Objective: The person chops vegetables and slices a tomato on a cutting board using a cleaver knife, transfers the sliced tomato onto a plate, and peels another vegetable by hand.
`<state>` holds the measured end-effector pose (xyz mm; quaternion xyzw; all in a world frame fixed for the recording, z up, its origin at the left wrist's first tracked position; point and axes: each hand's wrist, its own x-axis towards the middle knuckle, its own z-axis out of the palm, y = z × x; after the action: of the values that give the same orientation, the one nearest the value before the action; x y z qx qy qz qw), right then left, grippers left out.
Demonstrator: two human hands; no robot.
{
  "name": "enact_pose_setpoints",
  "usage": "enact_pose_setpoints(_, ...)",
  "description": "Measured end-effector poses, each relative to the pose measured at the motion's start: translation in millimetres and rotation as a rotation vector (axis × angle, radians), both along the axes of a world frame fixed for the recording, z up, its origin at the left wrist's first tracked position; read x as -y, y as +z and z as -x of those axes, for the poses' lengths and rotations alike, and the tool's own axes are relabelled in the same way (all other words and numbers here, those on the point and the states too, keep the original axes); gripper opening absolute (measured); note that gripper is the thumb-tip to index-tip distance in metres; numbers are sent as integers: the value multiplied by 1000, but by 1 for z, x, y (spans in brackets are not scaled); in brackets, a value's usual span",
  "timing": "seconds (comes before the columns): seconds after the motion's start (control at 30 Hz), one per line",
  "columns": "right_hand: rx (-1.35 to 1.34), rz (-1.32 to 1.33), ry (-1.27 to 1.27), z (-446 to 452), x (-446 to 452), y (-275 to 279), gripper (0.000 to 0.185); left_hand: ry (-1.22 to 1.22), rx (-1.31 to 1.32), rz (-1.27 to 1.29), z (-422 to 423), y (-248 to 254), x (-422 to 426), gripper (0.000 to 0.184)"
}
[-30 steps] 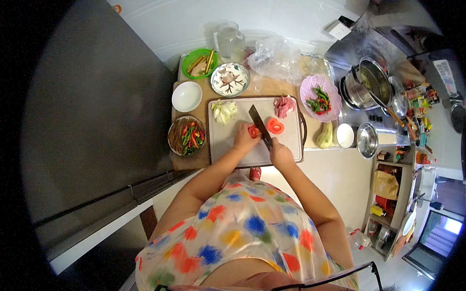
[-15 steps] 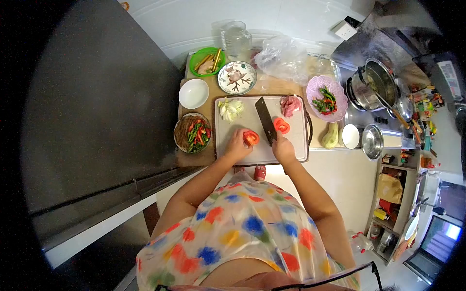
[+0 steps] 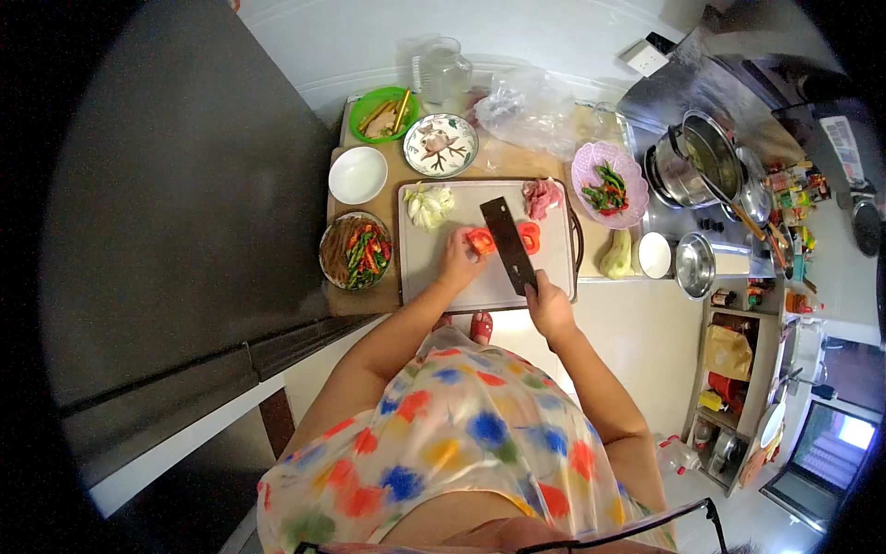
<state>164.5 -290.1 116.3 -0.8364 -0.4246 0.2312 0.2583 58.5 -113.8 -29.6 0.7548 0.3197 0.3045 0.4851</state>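
Note:
My left hand (image 3: 460, 259) is closed on a cut tomato piece (image 3: 480, 242) over the middle of the cutting board (image 3: 434, 288). In my right hand (image 3: 551, 309) is the handle of a dark cleaver (image 3: 507, 242), its broad side turned up. The blade lies between the held piece and another tomato piece (image 3: 530, 237), partly covering the latter. Pale sliced vegetable (image 3: 428, 207) sits at the board's back left, and raw meat (image 3: 542, 198) at its back right.
Left of the board are a white bowl (image 3: 358, 175) and a bowl of peppers and brown strips (image 3: 356, 251). Behind stand an owl plate (image 3: 441, 146) and a green basket (image 3: 383, 115). A pink plate (image 3: 609, 185), a pale green vegetable (image 3: 616, 255) and a pot (image 3: 685, 166) are on the right.
The cleaver has tilted over flatter, and my right hand has moved a little toward the board's front right. My left hand still holds the tomato piece. The whole view has shifted slightly.

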Motion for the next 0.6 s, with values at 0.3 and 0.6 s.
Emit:
enact_pose_setpoints(0.3,54,-4,43,17,19,-12,18,6,-59,-88,3,6,-3,58)
enact_pose_setpoints(0.6,106,5,71,18,12,-20,19,-8,-151,-76,6,12,-5,58)
